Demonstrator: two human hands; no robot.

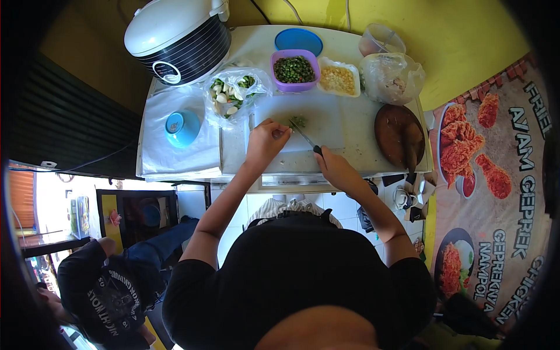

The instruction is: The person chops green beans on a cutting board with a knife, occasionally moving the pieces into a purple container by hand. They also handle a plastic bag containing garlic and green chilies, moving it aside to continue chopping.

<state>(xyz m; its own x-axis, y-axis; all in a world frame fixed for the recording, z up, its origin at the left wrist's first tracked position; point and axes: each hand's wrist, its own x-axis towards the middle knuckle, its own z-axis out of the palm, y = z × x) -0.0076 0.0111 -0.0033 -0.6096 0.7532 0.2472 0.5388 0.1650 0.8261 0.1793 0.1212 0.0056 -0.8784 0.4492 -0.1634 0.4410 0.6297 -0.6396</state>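
My right hand [338, 168] is closed round the black handle of a knife [303, 135], whose blade points up and left over the white cutting board [329, 125]. Chopped green bits [298, 121] lie at the blade's tip. Left of them, my left hand [268, 140] is closed, fingertips pressed together; what they hold, if anything, is too small to name. Behind the board stand a purple container [295, 86] of cut green vegetables and a clear tray [339, 79] of yellowish chopped pieces. A plastic bag [234, 111] with garlic and greens lies open at the board's left.
A rice cooker [181, 44] and an upturned blue bowl [182, 128] are on the left. On the right are a stone mortar [392, 135] with its pestle, a tied plastic bag [394, 79] and a clear tub [380, 42]. A person [111, 291] is at the lower left.
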